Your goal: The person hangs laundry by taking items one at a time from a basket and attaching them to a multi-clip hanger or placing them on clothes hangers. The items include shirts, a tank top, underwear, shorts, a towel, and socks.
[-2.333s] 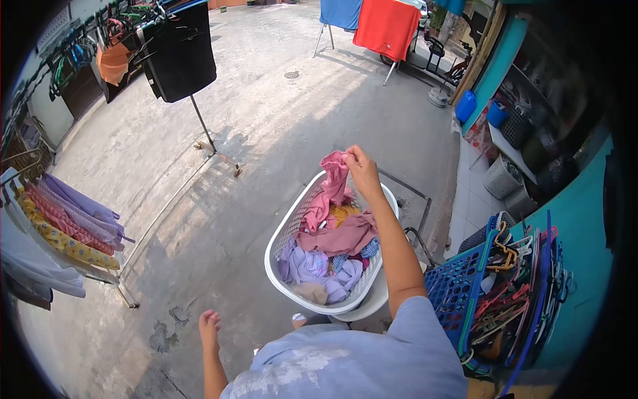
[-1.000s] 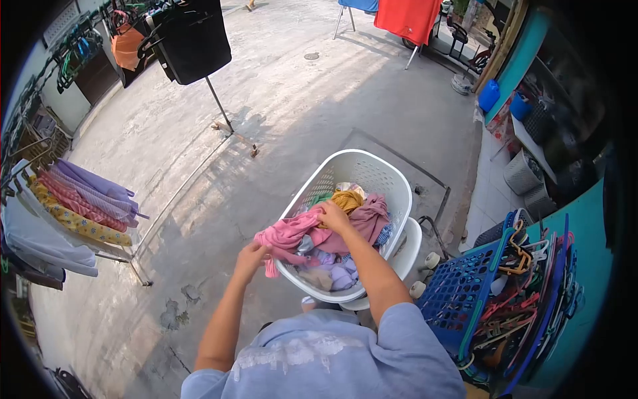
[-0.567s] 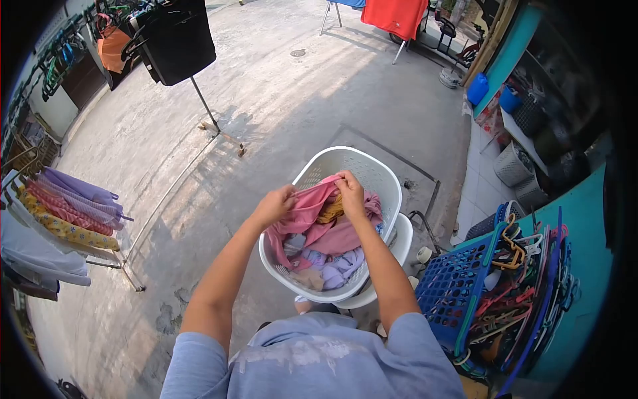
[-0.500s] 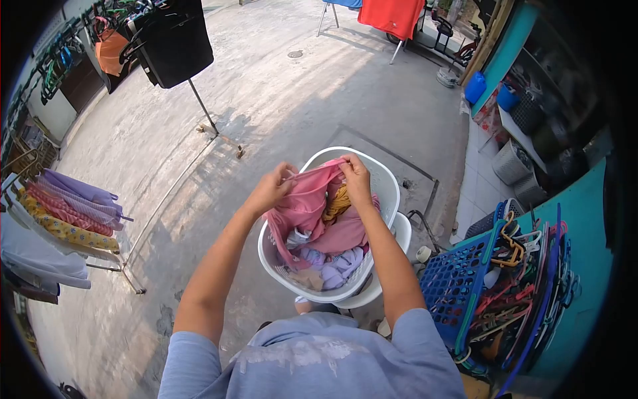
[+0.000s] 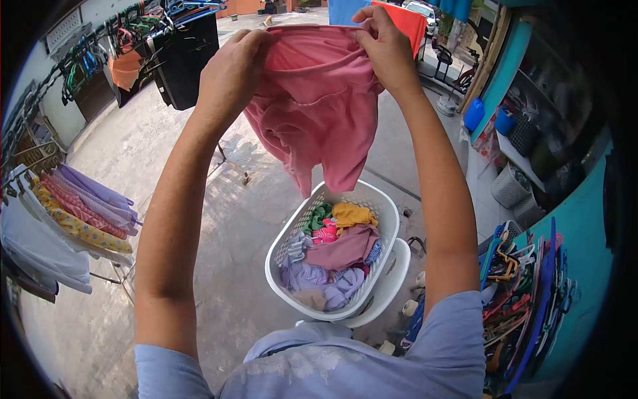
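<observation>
A pair of pink pants (image 5: 318, 110) hangs stretched out in front of me at about head height, waistband up and two legs pointing down. My left hand (image 5: 229, 74) grips the left end of the waistband. At its right end, my right hand (image 5: 385, 48) pinches the band, with some fingers raised. Below the pants stands a white laundry basket (image 5: 271, 263) holding a mustard-yellow cloth (image 5: 354, 215), a mauve garment (image 5: 342, 248), a green piece (image 5: 319, 218) and several lavender clothes (image 5: 302, 274).
A white basin (image 5: 397, 276) sits partly under the basket. Hangers (image 5: 525, 292) crowd the right side. Small clothes (image 5: 80, 206) hang on a rack at left, with black trousers (image 5: 183, 73) farther back. A red cloth (image 5: 405, 26) drapes over a stand ahead.
Both hands have risen from the basket, lifting the pink pants up and out and spreading the waistband between them. More of the clothes in the basket now show. My view has tilted up slightly.
</observation>
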`<action>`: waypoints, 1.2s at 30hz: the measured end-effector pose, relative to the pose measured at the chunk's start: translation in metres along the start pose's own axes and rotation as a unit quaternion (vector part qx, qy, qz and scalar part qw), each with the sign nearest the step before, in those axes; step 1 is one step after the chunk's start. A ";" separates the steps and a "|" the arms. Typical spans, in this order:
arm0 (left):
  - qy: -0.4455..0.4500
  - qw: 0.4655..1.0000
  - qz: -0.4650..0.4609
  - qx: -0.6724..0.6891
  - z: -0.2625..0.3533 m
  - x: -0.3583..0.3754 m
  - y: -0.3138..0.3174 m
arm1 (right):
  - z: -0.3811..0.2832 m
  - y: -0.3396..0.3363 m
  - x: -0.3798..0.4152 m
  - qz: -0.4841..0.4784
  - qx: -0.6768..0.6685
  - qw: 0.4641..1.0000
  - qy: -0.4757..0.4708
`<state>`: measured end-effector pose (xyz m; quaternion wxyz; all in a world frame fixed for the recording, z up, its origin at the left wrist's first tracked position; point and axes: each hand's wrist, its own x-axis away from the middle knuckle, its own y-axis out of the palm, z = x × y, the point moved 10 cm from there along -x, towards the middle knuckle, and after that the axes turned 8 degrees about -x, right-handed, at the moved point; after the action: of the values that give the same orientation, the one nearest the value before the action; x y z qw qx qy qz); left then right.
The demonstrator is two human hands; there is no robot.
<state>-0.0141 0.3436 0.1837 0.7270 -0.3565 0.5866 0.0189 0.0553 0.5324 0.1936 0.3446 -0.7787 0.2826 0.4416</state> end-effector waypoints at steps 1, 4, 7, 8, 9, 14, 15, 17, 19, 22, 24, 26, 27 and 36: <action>0.018 0.996 -0.024 -0.086 -0.020 0.002 -0.001 | -0.008 0.018 -0.005 -0.046 0.057 0.997 -0.037; -0.084 0.987 -0.134 -0.031 -0.075 0.010 -0.017 | -0.029 0.052 -0.023 -0.154 0.136 0.974 -0.101; -0.076 0.996 0.006 -0.054 -0.085 0.005 -0.085 | -0.065 0.082 -0.036 -0.075 0.152 0.978 -0.124; -0.090 0.992 0.022 -0.084 -0.095 0.011 -0.095 | -0.073 0.097 -0.035 -0.041 0.148 0.978 -0.141; -0.109 0.987 -0.008 -0.117 -0.112 0.023 -0.089 | -0.076 0.130 -0.026 -0.055 0.184 0.973 -0.129; -0.226 0.946 -0.151 -0.178 -0.207 0.107 -0.106 | -0.076 0.256 0.013 -0.270 0.088 0.959 0.023; -0.256 0.940 -0.142 -0.172 -0.211 0.116 -0.122 | -0.098 0.266 0.016 -0.259 0.072 0.963 0.000; -0.289 0.935 -0.121 -0.166 -0.233 0.148 -0.143 | -0.145 0.291 0.026 -0.212 -0.011 0.974 -0.081; -0.308 0.929 -0.123 -0.164 -0.280 0.191 -0.141 | -0.153 0.338 0.048 -0.218 -0.034 0.974 -0.059; -0.328 0.912 -0.182 -0.163 -0.331 0.245 -0.165 | -0.141 0.418 0.081 -0.347 -0.034 0.937 0.029; -0.314 0.924 -0.164 -0.141 -0.344 0.266 -0.182 | -0.126 0.483 0.116 -0.450 -0.122 0.879 0.098; -0.302 0.928 -0.163 -0.142 -0.345 0.278 -0.198 | -0.137 0.525 0.139 -0.547 -0.231 0.784 0.178; -0.278 0.938 -0.155 -0.138 -0.341 0.281 -0.205 | -0.143 0.536 0.127 -0.530 -0.248 0.788 0.192; -0.224 0.924 -0.221 -0.219 -0.334 0.327 -0.250 | -0.207 0.583 -0.088 -0.264 -0.327 0.905 0.065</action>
<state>-0.0811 -0.1508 0.0046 0.7290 -0.6136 0.2962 0.0651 -0.3165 0.0302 0.1808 0.1553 -0.9209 -0.0720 0.3502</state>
